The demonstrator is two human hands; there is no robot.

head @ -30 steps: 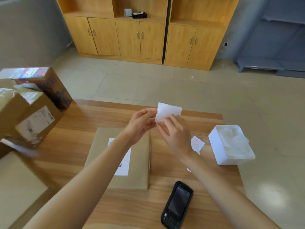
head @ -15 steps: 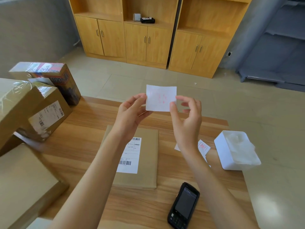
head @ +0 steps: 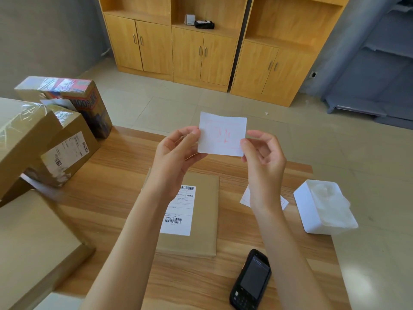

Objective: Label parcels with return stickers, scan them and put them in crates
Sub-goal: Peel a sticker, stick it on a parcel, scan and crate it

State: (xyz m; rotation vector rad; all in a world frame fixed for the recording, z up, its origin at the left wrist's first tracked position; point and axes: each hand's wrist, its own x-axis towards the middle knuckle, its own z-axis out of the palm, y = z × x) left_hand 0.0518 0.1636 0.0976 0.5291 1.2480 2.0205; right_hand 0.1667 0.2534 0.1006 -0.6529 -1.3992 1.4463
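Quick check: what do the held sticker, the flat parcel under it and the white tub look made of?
Sticker: thin matte paper; red print shows through faintly. Flat parcel: matte brown paper or card wrap, softly creased edges. White tub: probably smooth plastic, slight sheen, with crinkled clear film inside.

Beyond the raised grip, across a floor (head: 178, 108) of pale beige tiles, three light wooden cabinets (head: 201, 48) stand side by side against the far wall, each with an open shelf above a pair of doors with metal handles. To the left of the grip rises a grey wall (head: 44, 30); far to its right stand grey shelves (head: 380, 74). Below the grip lies a wood-grain table (head: 116, 175), with a soft patch of light on the floor at lower right.
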